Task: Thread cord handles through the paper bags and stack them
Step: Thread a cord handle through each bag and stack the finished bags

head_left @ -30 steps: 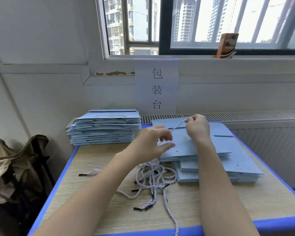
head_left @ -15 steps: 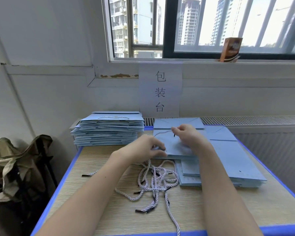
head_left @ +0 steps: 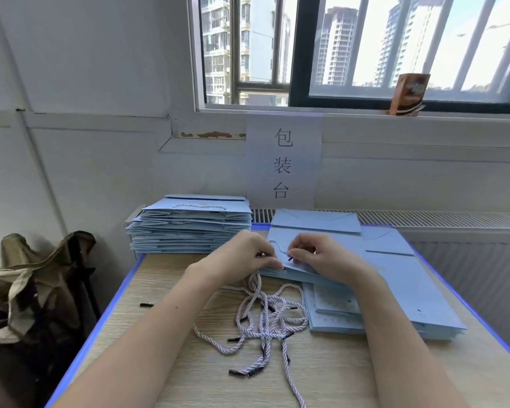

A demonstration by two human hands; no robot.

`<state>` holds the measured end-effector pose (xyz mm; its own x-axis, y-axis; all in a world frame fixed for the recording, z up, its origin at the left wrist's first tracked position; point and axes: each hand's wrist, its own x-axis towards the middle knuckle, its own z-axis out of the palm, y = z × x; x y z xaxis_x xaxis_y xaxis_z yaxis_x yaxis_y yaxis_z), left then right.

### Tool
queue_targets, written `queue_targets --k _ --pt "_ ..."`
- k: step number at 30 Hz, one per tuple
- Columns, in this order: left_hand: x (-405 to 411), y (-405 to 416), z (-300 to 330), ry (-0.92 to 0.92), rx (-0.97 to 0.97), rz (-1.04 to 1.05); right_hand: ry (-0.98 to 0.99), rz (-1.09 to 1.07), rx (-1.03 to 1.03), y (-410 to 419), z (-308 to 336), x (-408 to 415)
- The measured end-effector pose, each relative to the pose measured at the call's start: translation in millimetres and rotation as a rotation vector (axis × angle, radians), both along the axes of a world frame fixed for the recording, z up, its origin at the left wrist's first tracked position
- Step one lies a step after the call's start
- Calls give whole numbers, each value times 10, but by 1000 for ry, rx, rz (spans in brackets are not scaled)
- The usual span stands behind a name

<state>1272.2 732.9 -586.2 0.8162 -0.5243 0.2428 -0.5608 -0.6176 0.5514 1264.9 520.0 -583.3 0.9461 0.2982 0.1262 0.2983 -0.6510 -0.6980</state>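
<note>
Wood-grain table [head_left: 165,366] under a window: at frame centre the right hand [head_left: 321,257] pinches a cord [head_left: 278,246] by its dark tip over the top pale-blue bag [head_left: 330,235]; left hand [head_left: 242,257] pinches that bag's near edge; loose cords [head_left: 265,319] lie below, finished stack [head_left: 189,228] centre left
</note>
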Motion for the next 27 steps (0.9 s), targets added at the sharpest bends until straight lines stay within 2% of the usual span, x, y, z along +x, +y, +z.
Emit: queue_targets --k 11,20,27 --pt "-28 -19 22 -41 -34 -22 -73 40 -37 63 -47 6" --pt "35 -16 -23 -103 -22 -38 -93 -25 -98 48 -88 48" --pt "32 -26 -16 -174 -3 -34 -103 12 -22 78 -64 27"
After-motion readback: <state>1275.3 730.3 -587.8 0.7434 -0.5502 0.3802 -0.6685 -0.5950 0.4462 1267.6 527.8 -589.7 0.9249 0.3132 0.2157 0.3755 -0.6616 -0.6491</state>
